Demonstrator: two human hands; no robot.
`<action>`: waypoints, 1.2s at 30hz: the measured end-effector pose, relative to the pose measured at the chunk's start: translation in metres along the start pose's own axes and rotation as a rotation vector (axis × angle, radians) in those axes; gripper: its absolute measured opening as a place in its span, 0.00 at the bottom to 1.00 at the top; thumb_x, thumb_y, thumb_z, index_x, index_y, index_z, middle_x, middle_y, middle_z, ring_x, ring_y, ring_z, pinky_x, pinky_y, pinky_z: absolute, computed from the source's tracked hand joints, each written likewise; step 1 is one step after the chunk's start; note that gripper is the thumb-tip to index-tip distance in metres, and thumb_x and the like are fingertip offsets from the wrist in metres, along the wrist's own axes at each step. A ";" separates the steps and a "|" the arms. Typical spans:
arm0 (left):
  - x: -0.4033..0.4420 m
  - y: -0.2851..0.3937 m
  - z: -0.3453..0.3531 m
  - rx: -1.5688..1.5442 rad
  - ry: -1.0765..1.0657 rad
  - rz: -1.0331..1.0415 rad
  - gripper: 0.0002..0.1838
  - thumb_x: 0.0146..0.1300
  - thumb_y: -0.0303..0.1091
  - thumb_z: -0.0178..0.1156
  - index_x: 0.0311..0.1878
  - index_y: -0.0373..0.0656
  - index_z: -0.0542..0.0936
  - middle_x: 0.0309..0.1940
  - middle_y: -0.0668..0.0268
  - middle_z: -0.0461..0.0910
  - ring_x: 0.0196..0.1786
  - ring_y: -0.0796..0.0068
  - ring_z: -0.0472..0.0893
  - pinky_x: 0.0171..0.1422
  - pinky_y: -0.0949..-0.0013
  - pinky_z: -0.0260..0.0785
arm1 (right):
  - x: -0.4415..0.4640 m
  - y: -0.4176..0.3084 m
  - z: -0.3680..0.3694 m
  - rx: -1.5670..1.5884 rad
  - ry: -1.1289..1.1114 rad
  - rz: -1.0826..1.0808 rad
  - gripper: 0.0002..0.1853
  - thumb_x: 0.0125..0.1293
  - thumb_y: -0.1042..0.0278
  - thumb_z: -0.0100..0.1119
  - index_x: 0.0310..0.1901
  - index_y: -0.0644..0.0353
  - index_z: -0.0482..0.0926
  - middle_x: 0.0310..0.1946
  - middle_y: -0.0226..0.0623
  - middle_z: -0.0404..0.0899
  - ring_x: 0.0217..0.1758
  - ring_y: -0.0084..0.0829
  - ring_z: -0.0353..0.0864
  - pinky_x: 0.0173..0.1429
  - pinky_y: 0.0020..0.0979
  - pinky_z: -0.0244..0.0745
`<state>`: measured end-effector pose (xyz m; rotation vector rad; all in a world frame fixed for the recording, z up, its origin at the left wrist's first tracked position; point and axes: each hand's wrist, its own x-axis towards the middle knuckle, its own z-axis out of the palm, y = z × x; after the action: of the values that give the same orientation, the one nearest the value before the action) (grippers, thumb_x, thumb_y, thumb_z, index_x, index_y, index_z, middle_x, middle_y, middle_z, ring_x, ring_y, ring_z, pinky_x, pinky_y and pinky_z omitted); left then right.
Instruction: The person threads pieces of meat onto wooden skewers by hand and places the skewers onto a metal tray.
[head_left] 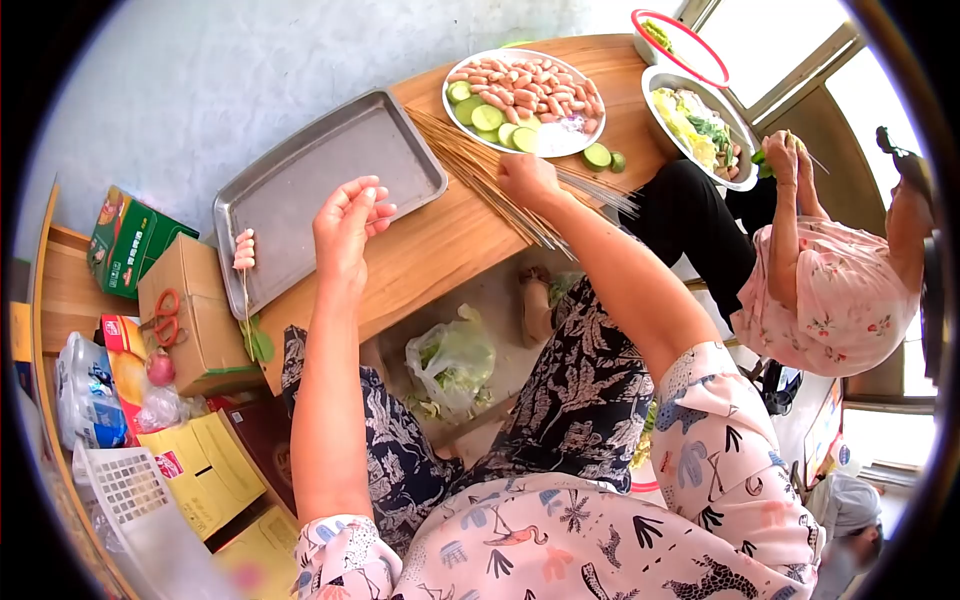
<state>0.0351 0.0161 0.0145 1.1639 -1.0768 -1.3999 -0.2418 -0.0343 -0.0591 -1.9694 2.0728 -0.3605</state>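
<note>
My left hand (350,222) hovers over the near edge of a grey metal tray (315,170), its fingers loosely curled and apart with nothing visible in them. My right hand (527,181) is closed over a bundle of thin bamboo skewers (465,155); whatever its fingers hold is hidden. Several pink pieces of sausage on a skewer (244,250) lie at the tray's left end. Beyond my right hand stands a white plate (560,147) with small sausages (530,85) and cucumber slices (487,118). Two cucumber pieces (597,156) rest on the table beside the plate.
On the wooden table (400,290) a bowl of cut vegetables (700,125) stands at the right. A co-worker (820,290) sits there, hands raised with something green. Left are a cardboard box (195,310), red scissors (168,318) and a white basket (125,490). Below hangs a plastic bag (452,360).
</note>
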 end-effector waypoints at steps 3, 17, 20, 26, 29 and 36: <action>-0.001 0.003 -0.001 -0.017 -0.017 0.008 0.11 0.67 0.35 0.56 0.49 0.41 0.78 0.41 0.66 0.79 0.39 0.76 0.80 0.45 0.73 0.73 | 0.003 0.020 0.016 -0.105 -0.038 0.043 0.07 0.55 0.62 0.55 0.30 0.53 0.81 0.30 0.41 0.82 0.37 0.44 0.81 0.41 0.43 0.74; 0.000 0.007 -0.002 -0.010 -0.094 0.019 0.10 0.68 0.34 0.55 0.48 0.40 0.78 0.38 0.66 0.80 0.36 0.78 0.80 0.42 0.76 0.73 | 0.011 0.013 0.025 -0.245 -0.104 0.068 0.08 0.58 0.69 0.53 0.37 0.54 0.82 0.37 0.42 0.83 0.45 0.42 0.83 0.48 0.40 0.77; 0.001 0.006 -0.004 -0.006 -0.102 0.011 0.11 0.69 0.35 0.54 0.48 0.40 0.78 0.40 0.66 0.80 0.38 0.78 0.80 0.42 0.75 0.73 | 0.006 -0.005 0.008 -0.171 0.021 -0.049 0.07 0.59 0.67 0.52 0.34 0.55 0.80 0.32 0.44 0.82 0.39 0.45 0.83 0.42 0.43 0.76; 0.000 0.001 0.013 -0.100 -0.004 -0.107 0.13 0.70 0.38 0.51 0.49 0.41 0.78 0.42 0.67 0.80 0.44 0.78 0.78 0.44 0.72 0.73 | -0.044 -0.094 -0.020 0.271 0.088 -0.448 0.07 0.60 0.64 0.56 0.32 0.58 0.74 0.24 0.43 0.79 0.30 0.44 0.79 0.34 0.41 0.73; 0.004 -0.013 0.010 -0.132 -0.001 -0.010 0.12 0.70 0.38 0.52 0.48 0.42 0.78 0.42 0.66 0.80 0.43 0.79 0.77 0.44 0.72 0.72 | -0.063 -0.122 -0.022 0.550 0.012 -0.581 0.07 0.60 0.66 0.58 0.34 0.60 0.75 0.24 0.41 0.79 0.28 0.39 0.80 0.33 0.36 0.73; 0.005 0.000 -0.004 -0.205 0.119 -0.006 0.12 0.69 0.40 0.53 0.45 0.43 0.78 0.30 0.70 0.79 0.29 0.81 0.76 0.35 0.78 0.67 | 0.032 -0.053 -0.011 0.332 -0.124 -0.446 0.12 0.61 0.56 0.58 0.34 0.57 0.80 0.35 0.43 0.81 0.39 0.44 0.79 0.43 0.41 0.73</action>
<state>0.0387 0.0111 0.0137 1.0876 -0.8265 -1.3921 -0.1978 -0.0691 -0.0312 -2.1592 1.3800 -0.6062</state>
